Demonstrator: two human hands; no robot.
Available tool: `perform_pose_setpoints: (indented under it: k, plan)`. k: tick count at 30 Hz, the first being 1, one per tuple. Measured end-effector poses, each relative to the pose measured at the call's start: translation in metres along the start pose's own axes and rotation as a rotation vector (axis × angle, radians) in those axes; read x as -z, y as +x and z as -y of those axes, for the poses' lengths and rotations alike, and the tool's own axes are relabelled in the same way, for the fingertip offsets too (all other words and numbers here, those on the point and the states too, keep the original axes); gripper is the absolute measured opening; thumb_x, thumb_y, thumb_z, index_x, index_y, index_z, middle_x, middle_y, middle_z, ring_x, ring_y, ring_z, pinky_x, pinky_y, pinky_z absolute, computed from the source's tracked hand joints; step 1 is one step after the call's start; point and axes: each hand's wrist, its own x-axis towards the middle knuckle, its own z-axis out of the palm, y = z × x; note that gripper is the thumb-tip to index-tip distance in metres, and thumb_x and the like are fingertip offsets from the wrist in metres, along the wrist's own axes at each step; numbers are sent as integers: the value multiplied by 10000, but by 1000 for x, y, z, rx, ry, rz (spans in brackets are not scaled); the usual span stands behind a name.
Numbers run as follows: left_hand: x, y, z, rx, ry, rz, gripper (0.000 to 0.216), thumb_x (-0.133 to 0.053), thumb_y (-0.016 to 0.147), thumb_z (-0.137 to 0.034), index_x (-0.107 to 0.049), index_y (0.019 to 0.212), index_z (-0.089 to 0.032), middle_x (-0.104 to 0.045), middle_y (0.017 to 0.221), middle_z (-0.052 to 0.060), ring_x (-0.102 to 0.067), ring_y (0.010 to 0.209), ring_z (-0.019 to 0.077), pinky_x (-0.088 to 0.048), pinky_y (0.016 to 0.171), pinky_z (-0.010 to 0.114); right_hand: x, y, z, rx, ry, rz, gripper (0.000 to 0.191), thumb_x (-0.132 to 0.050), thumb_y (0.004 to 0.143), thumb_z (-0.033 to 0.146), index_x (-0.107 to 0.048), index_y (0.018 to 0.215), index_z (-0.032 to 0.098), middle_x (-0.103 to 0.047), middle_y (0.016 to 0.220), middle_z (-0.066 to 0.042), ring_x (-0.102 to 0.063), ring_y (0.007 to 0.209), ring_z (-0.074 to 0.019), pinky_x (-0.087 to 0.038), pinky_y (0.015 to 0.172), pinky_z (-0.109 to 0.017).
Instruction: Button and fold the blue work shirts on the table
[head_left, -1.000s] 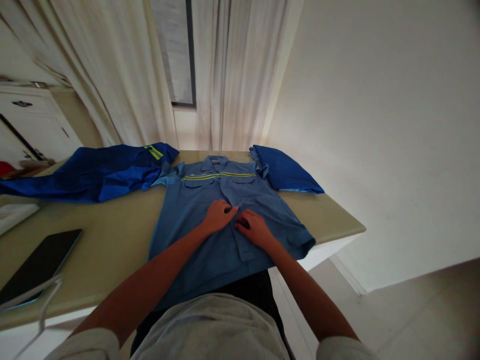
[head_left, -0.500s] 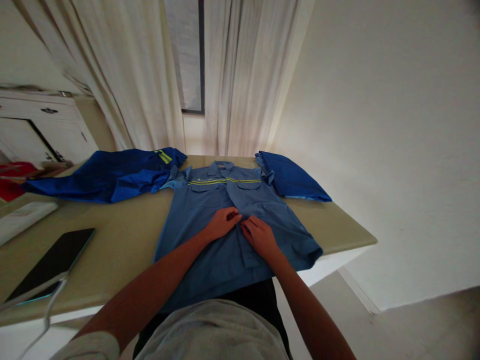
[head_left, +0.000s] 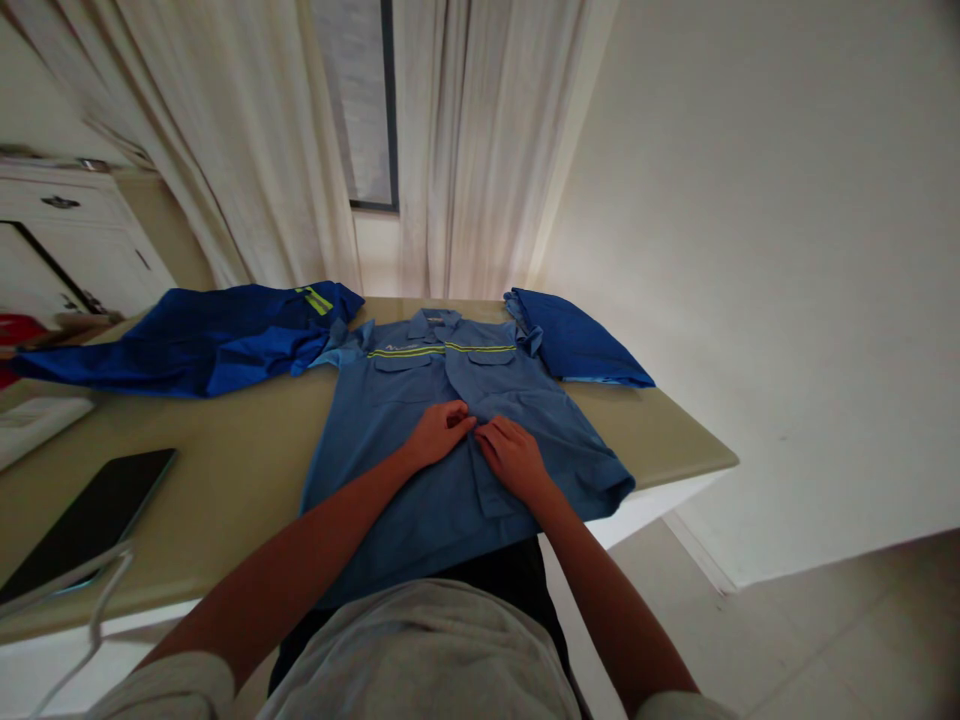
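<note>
A blue work shirt (head_left: 431, 515) lies front side up on the table, its collar at the far end and its lower hem at the near edge. Yellow stripes cross its chest above two pocket flaps. Halfway down the front opening, my left hand (head_left: 441, 432) pinches the placket edge with bent fingers. My right hand (head_left: 511, 455) is closed on the same placket from the other side, fingertips almost meeting the left ones. Whatever small part sits between the fingertips is hidden. Both sleeves spread outward, showing brighter blue cloth (head_left: 217, 340) on the left and a blue sleeve (head_left: 585, 340) on the right.
On the table (head_left: 247, 470) at left lie a black tablet-like device (head_left: 94, 515), a white cable (head_left: 96, 625) and a white flat object (head_left: 41, 425). Curtains (head_left: 262, 150) hang behind. A wall (head_left: 750, 250) stands at right, a white cabinet (head_left: 67, 240) at far left.
The view has shifted slightly, so everything sits a little further up and left. Both hands stay at the same place on the placket, with only small finger movement.
</note>
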Motion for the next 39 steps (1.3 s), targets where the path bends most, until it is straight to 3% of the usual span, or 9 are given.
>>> perform_pose_setpoints:
  k: [5, 14, 24, 30, 35, 39]
  plan:
    - [-3, -3, -4, -17, 99, -7, 205, -615, 925, -338, -632, 762, -214, -717, 759, -3, -648, 706, 170, -490, 699, 292, -5, 1, -5, 7, 87, 8, 172, -562, 1061, 217, -731, 1027, 217, -703, 1000, -68, -661, 939, -209, -533, 898, -330]
    - [-3, -2, -2, -25, 33, -10, 257, -617, 924, -400, -623, 751, -210, -719, 748, 0, -667, 714, 169, -487, 678, 275, -9, -2, -8, -105, -24, -61, 160, -646, 1040, 301, -742, 945, 215, -707, 940, -51, -667, 895, -205, -519, 863, -324]
    - [-3, -3, -5, -20, 6, -48, 222, -634, 916, -395, -639, 775, -223, -766, 780, 1, -722, 742, 190, -536, 717, 294, -9, -1, -5, -26, -109, -109, 159, -604, 1052, 236, -736, 966, 213, -704, 946, -70, -659, 866, -216, -520, 843, -330]
    - [-5, -4, -5, -35, 53, -61, 185, -630, 923, -366, -669, 815, -221, -778, 816, 4, -726, 768, 188, -529, 722, 291, -11, 0, -6, 13, -122, -61, 183, -577, 1053, 201, -728, 951, 199, -703, 948, -79, -654, 878, -221, -518, 830, -326]
    - [-4, -3, -6, -73, 54, -16, 225, -607, 947, -381, -665, 808, -215, -753, 802, -3, -697, 751, 176, -524, 728, 287, -8, 0, -5, -52, -127, -42, 165, -632, 1037, 258, -730, 915, 210, -714, 942, -75, -661, 865, -222, -512, 830, -332]
    - [-3, -1, -1, -99, 165, 36, 271, -461, 1017, -321, -674, 895, -207, -730, 820, 11, -682, 772, 179, -547, 754, 304, -5, -2, -6, -165, -29, -106, 171, -669, 1023, 357, -716, 933, 218, -713, 957, -66, -675, 910, -230, -520, 870, -340]
